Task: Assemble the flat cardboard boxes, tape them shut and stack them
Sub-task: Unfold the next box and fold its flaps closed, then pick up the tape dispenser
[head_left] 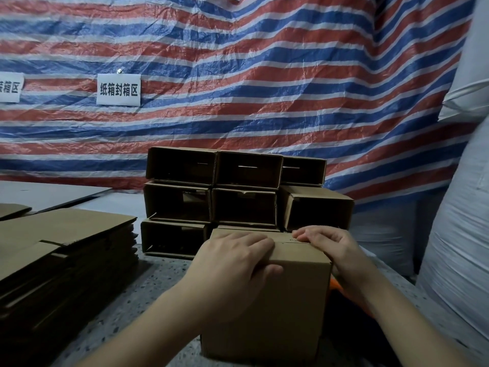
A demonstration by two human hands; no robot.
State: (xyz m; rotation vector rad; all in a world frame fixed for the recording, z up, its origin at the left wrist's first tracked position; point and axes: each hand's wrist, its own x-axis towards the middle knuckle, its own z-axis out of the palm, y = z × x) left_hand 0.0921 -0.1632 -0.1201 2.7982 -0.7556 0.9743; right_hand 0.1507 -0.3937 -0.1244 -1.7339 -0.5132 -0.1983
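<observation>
Head view looks down on a speckled tabletop [158,287], where a closed cardboard box [267,308] stands upright at the near centre. Left hand [232,260] lies flat across the box's top, fingers spread over the flap seam and thumb wrapped down onto the near face, pressing rather than clasping. Right hand [325,242] rests on the far right corner of the same top, fingers curled down onto the flaps; neither hand closes around anything. Whether tape already runs along the seam is hard to tell under the hands.

Behind the box rises a stack of assembled boxes [238,194], three rows high, lying on their sides with open mouths toward the camera. Their insides are dark; I can make out only folded bottom flaps and a thin slit of light in the upper ones, no contents. The near box hides much of the lowest row.

On the left lies a pile of flat cardboard blanks [66,260], its left side cut off by the frame, and a further flat sheet [13,210] peeks in at the far left.

A red, white and blue striped tarp [264,75] hangs behind, bearing a white paper sign [118,89] with printed characters and a second sign [9,87] clipped by the edge. Large white sacks [463,207] fill the right. Something orange [341,287] shows just right of the box, mostly hidden by the right forearm.
</observation>
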